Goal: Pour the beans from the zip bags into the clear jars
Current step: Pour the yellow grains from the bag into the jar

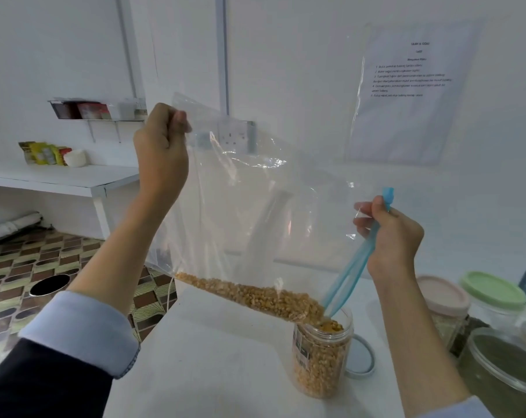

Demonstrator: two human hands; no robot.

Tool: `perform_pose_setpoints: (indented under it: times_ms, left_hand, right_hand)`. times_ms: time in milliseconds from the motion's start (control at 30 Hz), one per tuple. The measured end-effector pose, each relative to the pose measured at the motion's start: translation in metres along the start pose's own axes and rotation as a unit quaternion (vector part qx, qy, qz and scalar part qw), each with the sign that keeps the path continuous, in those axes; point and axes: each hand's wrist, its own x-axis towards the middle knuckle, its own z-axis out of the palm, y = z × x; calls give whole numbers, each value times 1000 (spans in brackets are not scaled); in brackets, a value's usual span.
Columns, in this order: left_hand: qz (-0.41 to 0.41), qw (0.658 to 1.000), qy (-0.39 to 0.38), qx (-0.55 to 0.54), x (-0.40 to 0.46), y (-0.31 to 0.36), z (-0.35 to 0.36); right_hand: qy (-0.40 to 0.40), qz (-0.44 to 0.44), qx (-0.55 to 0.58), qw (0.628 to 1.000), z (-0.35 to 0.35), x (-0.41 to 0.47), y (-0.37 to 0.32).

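Mid-pour: left hand (162, 152) pinches bag (255, 212) corner high, right hand (391, 236) fingers grip the zip; beans (255, 294) funnel into jar (322, 357); probably tip steeper next.

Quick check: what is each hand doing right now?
Left hand: grips the zip bag by its raised corner.
Right hand: pinches the bag's blue zip strip.

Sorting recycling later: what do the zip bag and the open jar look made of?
Zip bag: thin clear plastic film, glossy; it creases and shows the wall through. Its zip strip looks like blue plastic. Open jar: clear, probably rigid plastic; beans show through.
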Motion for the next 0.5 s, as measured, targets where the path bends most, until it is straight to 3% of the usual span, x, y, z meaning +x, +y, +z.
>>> perform_pose_setpoints:
  times_ms: [233, 500]
  left_hand:
    - [-2, 1000, -10, 17, 3, 7, 1]
    - [-11, 997, -75, -7, 7, 13, -4]
  right_hand:
    - [5, 0, -6, 1000, -3, 2, 0]
    - [14, -21, -3, 1000, -3, 2, 2]
